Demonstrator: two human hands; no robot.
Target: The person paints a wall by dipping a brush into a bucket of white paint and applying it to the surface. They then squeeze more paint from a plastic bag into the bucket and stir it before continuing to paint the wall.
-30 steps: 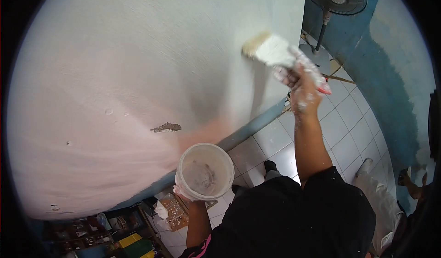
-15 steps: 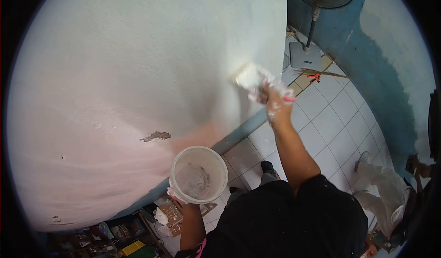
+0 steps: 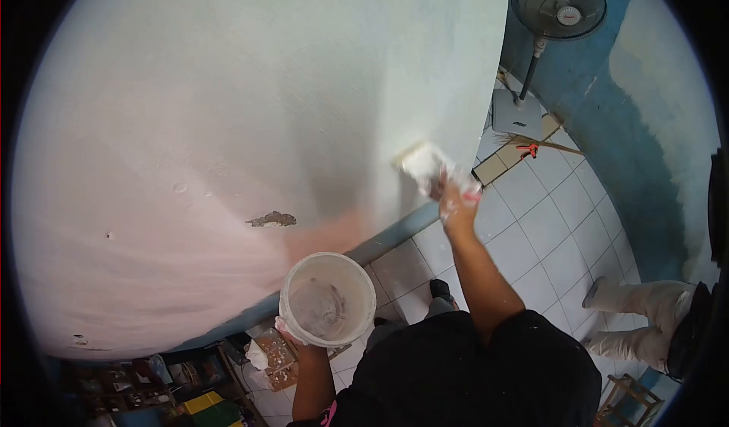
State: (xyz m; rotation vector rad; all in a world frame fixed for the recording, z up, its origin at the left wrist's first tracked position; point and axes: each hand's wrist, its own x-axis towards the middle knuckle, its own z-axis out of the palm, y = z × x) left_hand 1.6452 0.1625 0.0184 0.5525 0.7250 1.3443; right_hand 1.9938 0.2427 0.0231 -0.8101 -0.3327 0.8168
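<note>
My right hand (image 3: 457, 208), smeared with white, is closed around a wide paintbrush (image 3: 420, 162) with a red end showing past the fingers. Its whitened bristles meet or nearly meet the pale wall (image 3: 228, 108); motion blur hides the exact contact. Low on the left, my left hand (image 3: 287, 331) grips the side of a whitish plastic bucket (image 3: 358, 286), partly hidden beneath it. Greyish-white residue coats the bucket's bottom. The wall is whitish above and pink lower down, with a chipped patch (image 3: 272, 219) left of the brush.
A standing fan (image 3: 558, 5) is in the far corner by a blue wall (image 3: 657, 161), with a broom (image 3: 562, 146) and an orange-black clamp (image 3: 527, 150) near its base. Another person's legs (image 3: 645, 302) are at right, above a wooden stool (image 3: 629, 400). A cluttered shelf (image 3: 152, 389) lies lower left.
My right hand and the brush have moved down along the wall. The view has shifted slightly. The other person's legs have changed stance, and a stool shows more fully at lower right.
</note>
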